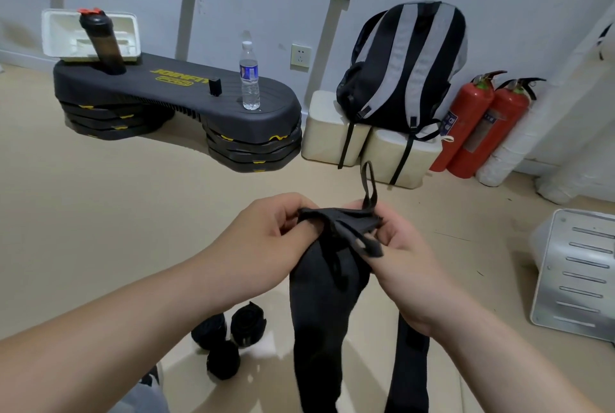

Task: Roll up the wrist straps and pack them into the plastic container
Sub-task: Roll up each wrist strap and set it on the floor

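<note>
At ten o'clock a dark shaker bottle (103, 43) stands tilted on the far left end of a black step platform (186, 89); a clear water bottle (249, 76) stands upright on the platform's right end, near eleven o'clock. Down at seven o'clock three rolled straps (248, 322) lie bunched together on a pale glossy surface; I cannot tell whether that surface is the plastic container. My left hand (266, 239) sits just left of centre, fingers curled and thumb on top, pinching the left edge of the black wrist strap (319, 312). The strap's crumpled top end spans between both hands at the middle of the view, and the rest of it hangs straight down toward six o'clock; its thin loop (370, 183) stands up above my fingers toward twelve. My right hand (406, 256), just right of centre, pinches the strap's right end between thumb and curled fingers. A second dark band (409, 362) hangs below my right wrist at five o'clock. A grey-and-black backpack (406, 63) rests on white blocks (329, 126) at one o'clock; two red fire extinguishers (476, 126) lean at two; a slotted metal panel (572, 272) lies at four.
</note>
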